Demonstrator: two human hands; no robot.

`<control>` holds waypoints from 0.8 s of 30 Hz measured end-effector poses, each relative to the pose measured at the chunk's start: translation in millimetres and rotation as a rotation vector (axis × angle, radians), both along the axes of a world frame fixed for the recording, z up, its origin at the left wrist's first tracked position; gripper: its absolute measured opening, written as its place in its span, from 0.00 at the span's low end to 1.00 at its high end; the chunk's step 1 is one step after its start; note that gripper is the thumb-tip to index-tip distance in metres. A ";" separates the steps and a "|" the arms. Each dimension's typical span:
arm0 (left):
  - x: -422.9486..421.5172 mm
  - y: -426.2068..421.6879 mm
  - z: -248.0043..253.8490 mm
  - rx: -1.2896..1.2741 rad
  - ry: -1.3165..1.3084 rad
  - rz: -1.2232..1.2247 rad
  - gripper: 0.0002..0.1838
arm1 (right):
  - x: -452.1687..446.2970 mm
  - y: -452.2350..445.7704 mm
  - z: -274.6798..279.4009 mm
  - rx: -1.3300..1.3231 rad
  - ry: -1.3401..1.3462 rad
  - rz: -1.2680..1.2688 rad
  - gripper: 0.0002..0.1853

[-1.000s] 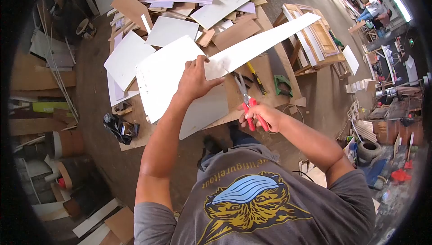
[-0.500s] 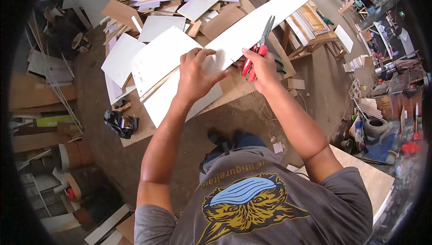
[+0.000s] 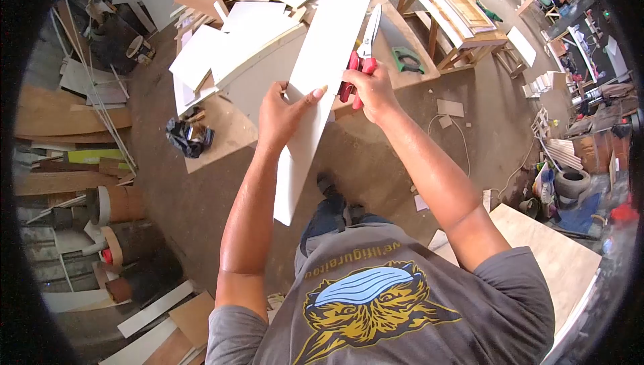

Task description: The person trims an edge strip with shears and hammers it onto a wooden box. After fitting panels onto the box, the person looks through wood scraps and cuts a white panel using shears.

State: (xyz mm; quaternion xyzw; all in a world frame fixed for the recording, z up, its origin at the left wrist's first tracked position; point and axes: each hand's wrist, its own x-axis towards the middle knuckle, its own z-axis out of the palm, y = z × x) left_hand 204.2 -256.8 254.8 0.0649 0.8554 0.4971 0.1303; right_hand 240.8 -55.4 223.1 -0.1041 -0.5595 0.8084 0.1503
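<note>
A long white strip [image 3: 329,36] runs from the top of the view down toward my legs, its lower end hanging past the table's near edge. My left hand [image 3: 285,111] grips it, thumb on its face and fingers behind its left edge. At the strip's right edge, my right hand [image 3: 367,88] is closed round the red handles of the snips [image 3: 369,44], whose grey blades point up and away from me. Some fingers of the right hand are hidden behind the handles and strip.
White boards [image 3: 251,46] and offcuts are piled on the table [image 3: 225,130]. A green-handled saw [image 3: 406,60] lies on its right part, and a black plastic bag [image 3: 189,135] at its left. Beyond stands a wooden frame table [image 3: 456,13]. Two people are far off at upper right.
The strip has swung to a steeper angle, and its near end has come down off the table toward me. My left hand has closed on it; my right hand has moved left with the snips.
</note>
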 end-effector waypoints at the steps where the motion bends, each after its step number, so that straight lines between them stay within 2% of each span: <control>1: 6.4 -8.9 -9.5 0.058 0.040 0.044 0.44 | 9.2 -7.9 2.0 0.003 -0.010 0.025 0.05; 4: 23.7 -37.1 -4.9 0.066 -0.029 0.034 0.43 | 28.2 -39.0 9.8 0.051 0.003 0.073 0.06; 9: 28.8 -92.4 -17.8 0.050 0.078 0.154 0.45 | 30.5 -108.4 12.6 0.103 -0.041 0.105 0.05; 16: 1.0 -245.5 -20.8 0.125 0.109 0.177 0.44 | -6.1 -269.0 -3.3 0.145 -0.081 0.014 0.05; 20: -29.0 -338.2 -29.0 -0.106 0.047 0.173 0.41 | -30.1 -364.3 -22.3 0.053 -0.083 0.011 0.05; 24: -56.3 -400.5 -25.8 -0.185 0.020 0.153 0.39 | -52.0 -432.9 -34.0 -0.042 -0.106 -0.044 0.05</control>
